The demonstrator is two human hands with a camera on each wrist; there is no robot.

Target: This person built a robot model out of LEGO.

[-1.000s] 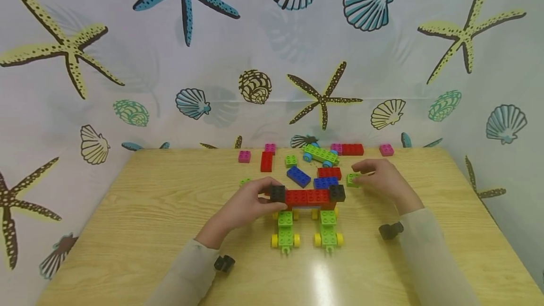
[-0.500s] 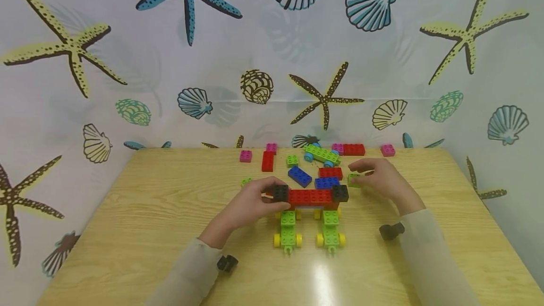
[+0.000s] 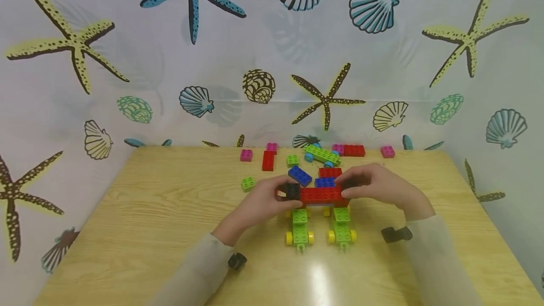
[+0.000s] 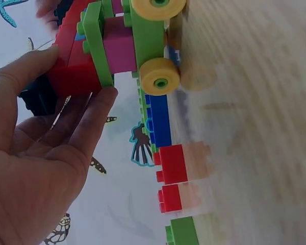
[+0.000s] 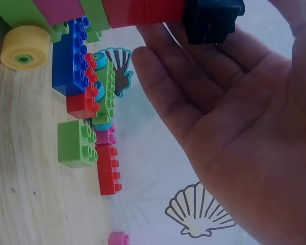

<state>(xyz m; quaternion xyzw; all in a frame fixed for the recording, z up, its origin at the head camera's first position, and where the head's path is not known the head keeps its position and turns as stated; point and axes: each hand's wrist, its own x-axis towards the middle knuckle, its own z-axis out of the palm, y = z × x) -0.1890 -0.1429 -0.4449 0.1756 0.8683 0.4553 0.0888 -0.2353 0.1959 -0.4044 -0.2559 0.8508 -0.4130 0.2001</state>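
A toy-brick model made of a red beam (image 3: 320, 195) on two green wheeled bases (image 3: 300, 233) with yellow wheels (image 4: 159, 76) stands at mid-table. My left hand (image 3: 263, 202) grips its left end, with the thumb on one side and fingers on the other, around a black brick (image 3: 293, 191). At the opposite end, my right hand (image 3: 378, 188) holds the beam between thumb and fingers. A second black brick (image 5: 211, 20) sits there, mostly covered by the hand in the head view. Pink bricks (image 4: 119, 45) join the beam to the bases.
Behind the model lie loose blue bricks (image 3: 300, 176), red bricks (image 3: 268, 160) and green bricks (image 3: 248, 183). A green car base with blue wheels (image 3: 321, 154) and pink bricks (image 3: 387, 151) are near the table's back edge, before a patterned cloth (image 3: 229, 60).
My right hand has moved left from beside a green brick to the model's right end. The model has shifted slightly right with my left hand, uncovering a green brick at left.
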